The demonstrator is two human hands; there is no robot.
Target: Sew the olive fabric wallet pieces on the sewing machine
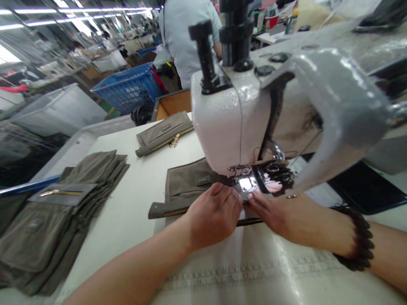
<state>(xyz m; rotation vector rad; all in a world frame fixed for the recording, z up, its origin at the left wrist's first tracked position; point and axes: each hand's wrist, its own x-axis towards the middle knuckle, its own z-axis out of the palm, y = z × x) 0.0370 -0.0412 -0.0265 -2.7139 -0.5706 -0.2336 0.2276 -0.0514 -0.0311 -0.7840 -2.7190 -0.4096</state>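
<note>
A white sewing machine (235, 123) stands over a grey-green fabric piece with a zip (187, 182) on the pale table (133, 199). My left hand (213, 214) rests on the piece's near edge, fingers curled and pressed down just left of the lit presser foot (246, 184). My right hand (280, 216) lies flatter, fingertips pressing the fabric right at the foot; a dark bead bracelet (359, 241) sits on that wrist. What lies under the fingers is hidden.
A stack of matching grey-green pieces (63, 212) lies at the left. Another zipped piece (165, 133) lies farther back. A blue basket (130, 87) and a person in a pale shirt (187, 34) stand behind. A printed ruler scale (254, 267) runs along the near table.
</note>
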